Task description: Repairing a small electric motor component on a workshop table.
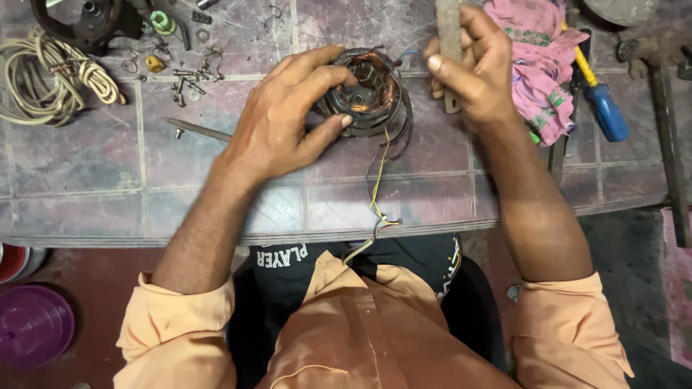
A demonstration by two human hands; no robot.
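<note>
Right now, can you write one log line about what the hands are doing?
left hand: grips motor stator | right hand: holds flat metal bar upright | surface: tiled bench

left hand [277,122] fingers spread, right hand [472,68] clenched

left hand [277,126] covers the near-left side of the motor stator [364,90] | flat metal bar [448,43] in the right hand [472,72] runs off the top edge | small screws [189,81] too small to tell apart | purple bowl [32,324] cut by the left edge
</note>
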